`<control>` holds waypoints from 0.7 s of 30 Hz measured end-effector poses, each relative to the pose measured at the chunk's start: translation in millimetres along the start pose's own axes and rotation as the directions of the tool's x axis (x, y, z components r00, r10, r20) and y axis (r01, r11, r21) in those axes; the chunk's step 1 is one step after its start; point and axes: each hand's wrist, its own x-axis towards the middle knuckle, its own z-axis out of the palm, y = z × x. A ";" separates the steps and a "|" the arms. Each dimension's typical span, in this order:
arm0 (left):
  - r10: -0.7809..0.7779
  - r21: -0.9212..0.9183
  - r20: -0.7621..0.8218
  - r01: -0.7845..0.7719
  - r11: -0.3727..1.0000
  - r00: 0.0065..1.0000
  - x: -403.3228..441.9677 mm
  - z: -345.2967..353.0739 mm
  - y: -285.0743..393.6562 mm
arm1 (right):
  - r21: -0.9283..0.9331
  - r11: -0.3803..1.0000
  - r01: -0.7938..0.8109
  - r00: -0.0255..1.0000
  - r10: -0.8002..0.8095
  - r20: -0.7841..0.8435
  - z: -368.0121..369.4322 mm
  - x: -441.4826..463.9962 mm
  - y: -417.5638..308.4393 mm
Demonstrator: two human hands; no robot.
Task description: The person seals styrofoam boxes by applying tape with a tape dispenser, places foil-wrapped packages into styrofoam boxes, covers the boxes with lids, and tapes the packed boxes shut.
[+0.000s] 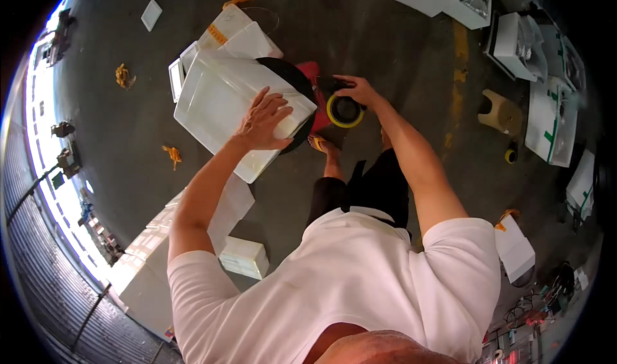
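A large white foam box (pixel 215 100) lies tilted on a round black surface (pixel 286 71). My left hand (pixel 262 121) rests on the box's side near its right end, fingers spread. To the right, my right hand (pixel 355 91) is wrapped round the dark handle of a tape dispenser (pixel 331 84). A roll of yellow tape (pixel 346 111) hangs just below that hand. Something red (pixel 310 74) stands behind the dispenser, beside the black surface.
More white boxes (pixel 234 33) lie beyond the large one. Stacked cartons (pixel 151 248) and a small white box (pixel 244 258) are at lower left. A beige stool (pixel 500 112) and open foam boxes (pixel 553 119) stand at right. Orange tape scraps (pixel 172 156) litter the floor.
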 end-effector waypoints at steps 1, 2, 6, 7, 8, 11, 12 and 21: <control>0.002 -0.008 0.061 -0.002 1.000 0.998 5.5 2.9 -7.0 | 0.023 1.000 0.000 1.000 0.000 0.001 -6.1 23.5 6.9; 0.005 -0.003 0.087 -0.005 1.000 0.996 10.5 5.2 -8.9 | -0.115 0.993 0.027 0.998 -0.021 0.055 -10.9 47.8 15.3; -0.076 0.031 -0.025 0.077 0.997 0.997 25.6 10.7 -5.9 | -0.490 0.850 0.191 0.896 0.054 0.442 -12.8 98.5 16.2; -0.125 0.027 -0.065 0.127 0.992 0.990 25.0 14.1 -9.7 | -0.546 0.817 0.183 0.880 0.112 0.462 -16.7 106.4 11.0; -0.176 0.023 -0.108 0.179 0.984 0.978 24.0 16.5 -13.6 | -0.500 0.850 0.163 0.875 0.110 0.471 -22.6 111.2 10.8; -0.454 0.105 -0.306 0.503 0.858 0.837 43.8 11.1 -41.5 | -0.543 0.833 0.109 0.930 0.107 0.351 -34.1 78.7 -11.5; -0.583 0.121 -0.332 0.647 0.753 0.741 45.2 10.9 -64.0 | -0.550 0.828 0.111 0.928 0.111 0.355 -35.2 64.1 -1.4; -0.482 0.105 -0.516 0.610 0.785 0.709 3.4 -22.0 -122.4 | -0.308 0.937 0.164 0.973 -0.102 0.205 9.5 131.0 20.5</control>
